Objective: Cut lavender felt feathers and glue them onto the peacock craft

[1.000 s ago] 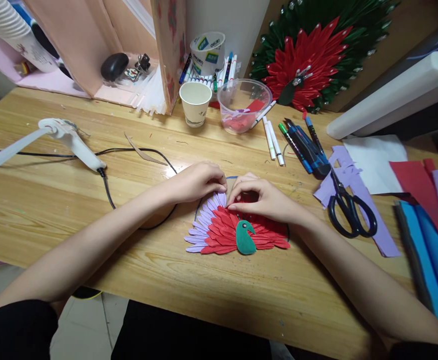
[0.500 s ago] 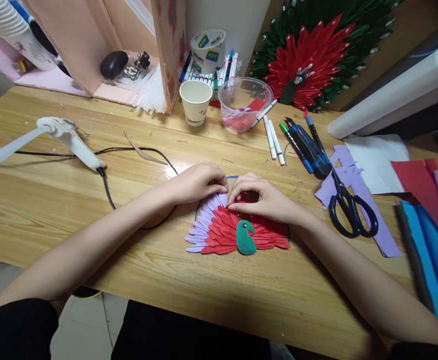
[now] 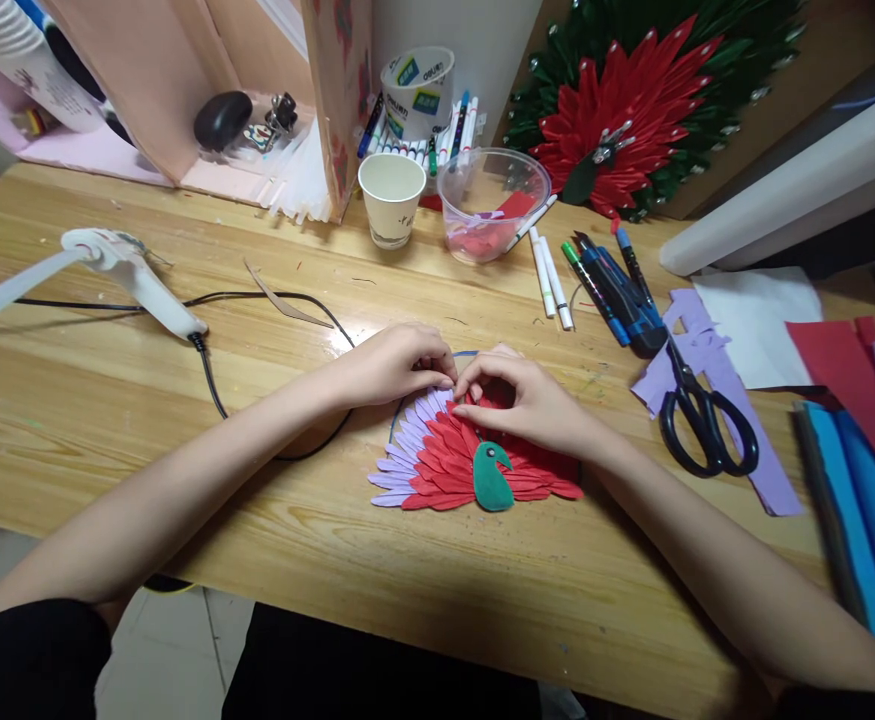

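A flat peacock craft point(image 3: 437, 465) lies on the wooden table, with red feathers, an outer row of purple feathers point(image 3: 407, 455) and a green bird body point(image 3: 492, 478). My left hand point(image 3: 403, 362) is closed at its upper edge, thumb and fingers pinching the tip of the topmost purple feather point(image 3: 441, 400). Close beside it, my right hand point(image 3: 527, 400) pinches near the lower end of that same feather, where purple meets red. The right hand covers some of the red feathers. Part of the backing behind the craft is hidden by both hands.
On the left rests a white glue gun point(image 3: 137, 285) with a black cord. Behind stand a paper cup point(image 3: 392, 200) and a clear tub point(image 3: 482, 235) of scraps. To the right are markers point(image 3: 552, 275), a utility knife point(image 3: 624, 290), black-handled scissors point(image 3: 707, 430) and coloured sheets point(image 3: 849, 375).
My hands stay almost in place at the craft's upper edge; the right fingertips shift very slightly. The camera view has tilted a little.
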Action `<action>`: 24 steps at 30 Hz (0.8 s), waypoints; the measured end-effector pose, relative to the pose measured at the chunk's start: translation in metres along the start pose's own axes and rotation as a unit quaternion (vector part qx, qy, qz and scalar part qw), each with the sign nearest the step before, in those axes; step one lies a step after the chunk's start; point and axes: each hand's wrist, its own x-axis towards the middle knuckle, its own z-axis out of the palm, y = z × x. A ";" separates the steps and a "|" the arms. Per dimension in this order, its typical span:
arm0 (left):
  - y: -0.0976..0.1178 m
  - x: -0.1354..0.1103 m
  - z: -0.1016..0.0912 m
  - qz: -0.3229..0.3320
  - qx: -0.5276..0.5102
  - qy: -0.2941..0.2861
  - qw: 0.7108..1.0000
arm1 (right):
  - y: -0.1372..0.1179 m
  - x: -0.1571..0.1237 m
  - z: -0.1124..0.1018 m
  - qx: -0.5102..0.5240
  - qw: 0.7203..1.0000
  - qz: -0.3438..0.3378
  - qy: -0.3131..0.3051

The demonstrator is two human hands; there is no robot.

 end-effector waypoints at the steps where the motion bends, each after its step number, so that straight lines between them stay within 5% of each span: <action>1: -0.001 0.000 0.001 0.002 -0.004 0.003 1.000 | -0.001 0.000 0.000 -0.003 1.000 -0.007 0.000; 11: -0.003 -0.003 -0.010 0.012 -0.025 -0.019 0.999 | -0.003 0.001 -0.001 -0.020 0.999 -0.035 -0.006; 24: -0.007 0.008 -0.018 0.117 0.044 -0.049 0.991 | 0.001 0.002 -0.006 0.029 1.000 -0.011 0.006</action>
